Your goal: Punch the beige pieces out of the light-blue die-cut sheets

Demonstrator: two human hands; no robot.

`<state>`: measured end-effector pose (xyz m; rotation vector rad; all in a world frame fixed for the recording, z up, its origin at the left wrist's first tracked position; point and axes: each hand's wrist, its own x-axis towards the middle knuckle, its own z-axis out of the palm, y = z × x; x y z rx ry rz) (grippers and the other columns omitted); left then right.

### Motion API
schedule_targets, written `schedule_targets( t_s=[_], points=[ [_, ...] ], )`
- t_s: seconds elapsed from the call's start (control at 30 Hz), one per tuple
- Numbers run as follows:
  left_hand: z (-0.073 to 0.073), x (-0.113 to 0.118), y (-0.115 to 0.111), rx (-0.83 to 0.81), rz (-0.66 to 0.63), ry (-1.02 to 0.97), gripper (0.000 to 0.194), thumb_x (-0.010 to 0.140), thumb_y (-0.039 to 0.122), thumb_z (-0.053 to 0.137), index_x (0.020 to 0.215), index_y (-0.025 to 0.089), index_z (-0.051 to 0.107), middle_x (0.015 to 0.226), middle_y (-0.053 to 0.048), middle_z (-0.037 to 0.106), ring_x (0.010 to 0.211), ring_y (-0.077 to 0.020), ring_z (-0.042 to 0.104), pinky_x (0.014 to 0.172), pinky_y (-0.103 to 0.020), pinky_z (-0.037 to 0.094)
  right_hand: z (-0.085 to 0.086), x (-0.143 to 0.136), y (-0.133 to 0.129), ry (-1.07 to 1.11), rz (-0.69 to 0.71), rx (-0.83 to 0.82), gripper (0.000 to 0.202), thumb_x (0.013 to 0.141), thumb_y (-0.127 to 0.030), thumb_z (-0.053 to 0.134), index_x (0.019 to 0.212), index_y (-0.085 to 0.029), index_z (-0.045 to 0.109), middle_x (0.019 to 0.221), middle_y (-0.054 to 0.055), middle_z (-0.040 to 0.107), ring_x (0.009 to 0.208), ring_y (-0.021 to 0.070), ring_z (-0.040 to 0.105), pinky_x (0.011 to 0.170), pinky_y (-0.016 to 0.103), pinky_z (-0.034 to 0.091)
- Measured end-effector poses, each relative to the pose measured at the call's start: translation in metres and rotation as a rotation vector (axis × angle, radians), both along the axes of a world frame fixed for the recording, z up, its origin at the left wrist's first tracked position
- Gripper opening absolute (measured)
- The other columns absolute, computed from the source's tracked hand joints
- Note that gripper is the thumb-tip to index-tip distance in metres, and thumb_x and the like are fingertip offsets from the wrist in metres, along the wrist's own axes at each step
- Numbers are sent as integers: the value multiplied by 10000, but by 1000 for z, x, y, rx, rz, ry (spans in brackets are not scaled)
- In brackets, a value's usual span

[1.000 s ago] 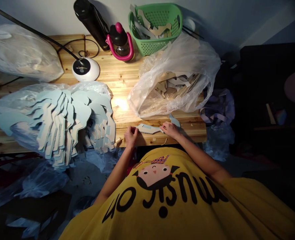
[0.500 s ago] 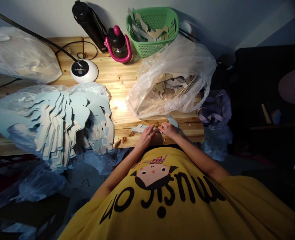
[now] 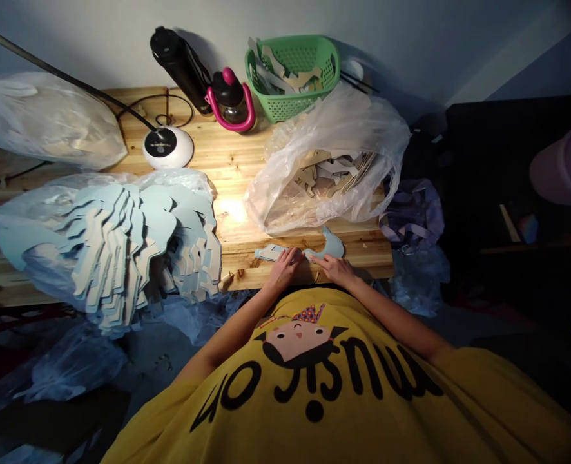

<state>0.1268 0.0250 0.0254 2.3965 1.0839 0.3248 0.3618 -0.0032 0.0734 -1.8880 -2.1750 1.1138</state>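
Working at near edge of table (image 3: 232, 167), just in front of bag (image 3: 353, 119). See pale piece (image 3: 269, 252) lying flat before bag's left half, and blue piece (image 3: 332, 243) with curved end before bag's middle. Cannot tell whether joined or separate: meeting point hidden by fingers. Laying left hand (image 3: 285, 269) over right end of pale piece, fingers stretched out and close together. Placing right hand (image 3: 338, 269) at near edge of blue piece, index finger extended toward left hand. Cannot tell, for either hand, whether pinching or only pressing.

Inside bag, see tan and grey scraps (image 3: 331, 171). Behind bag, note green basket (image 3: 283, 106), also holding cut offcuts. Behind and left of bag, find bottle (image 3: 230, 106) with pink handle, then black flask (image 3: 183, 74). Left of bag, note lamp (image 3: 182, 148) and fanned blue-and-white stack (image 3: 116, 232). Right of bag, see purple fabric (image 3: 414, 212).
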Motion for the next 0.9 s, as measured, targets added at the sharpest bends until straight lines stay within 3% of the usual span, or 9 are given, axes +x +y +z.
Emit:
schedule_targets(
  t_s=[0.17, 0.3, 0.43, 0.57, 0.67, 0.73, 0.83, 0.9],
  points=[
    [16, 2, 12, 16, -47, 72, 303, 938, 183, 503, 1221, 133, 600, 1160, -144, 612, 1072, -263, 562, 954, -401, 473, 0, -2, 1, -74, 24, 3, 432, 910, -191, 503, 1296, -320, 648, 997, 69, 697, 836, 190, 648, 746, 253, 466],
    [26, 9, 18, 72, -66, 168, 146, 919, 150, 504, 1006, 117, 616, 997, -125, 611, 949, -255, 554, 891, -389, 466, -15, 21, -2, -4, -191, 198, 403, 936, -228, 407, 1237, -195, 672, 1077, 103, 711, 951, 210, 660, 819, 277, 490],
    [29, 17, 17, 95, -26, 173, 126, 909, 111, 482, 961, 117, 596, 948, -123, 599, 923, -245, 549, 889, -388, 466, -32, 53, -4, -31, -413, 262, 402, 889, -302, 437, 1163, -136, 680, 841, 106, 719, 761, 225, 660, 713, 304, 499],
    [33, 16, 14, 117, -44, 110, 143, 908, 116, 472, 963, 121, 604, 899, -106, 605, 900, -232, 560, 880, -381, 481, -41, 69, -13, -24, -394, 286, 423, 880, -324, 422, 1173, -129, 658, 858, 115, 713, 764, 229, 657, 731, 322, 496],
    [46, 7, 12, 180, -99, -19, 191, 915, 140, 472, 1046, 144, 611, 934, -97, 612, 905, -212, 568, 915, -389, 478, -46, 71, -18, 18, -332, 300, 438, 896, -331, 398, 1204, -133, 639, 935, 122, 718, 822, 228, 665, 791, 329, 493],
    [58, -3, 9, 245, -116, -107, 229, 914, 158, 488, 1109, 168, 608, 960, -95, 617, 907, -203, 576, 947, -413, 469, -47, 71, -16, 13, -368, 306, 429, 892, -326, 394, 1180, -135, 648, 951, 125, 721, 831, 230, 668, 787, 326, 490],
    [80, -26, 5, 365, -18, -216, 303, 897, 124, 506, 1181, 188, 588, 1012, -101, 632, 926, -193, 595, 894, -376, 491, -38, 70, -3, -16, -442, 260, 362, 887, -333, 402, 992, -152, 698, 889, 126, 725, 778, 233, 666, 695, 297, 471],
    [96, -51, 4, 489, 97, -260, 325, 881, 103, 531, 1189, 194, 584, 1041, -102, 641, 936, -190, 610, 843, -338, 505, -24, 66, 13, -26, -435, 236, 362, 915, -376, 411, 846, -166, 698, 799, 110, 715, 706, 218, 649, 636, 269, 431]
  ],
)
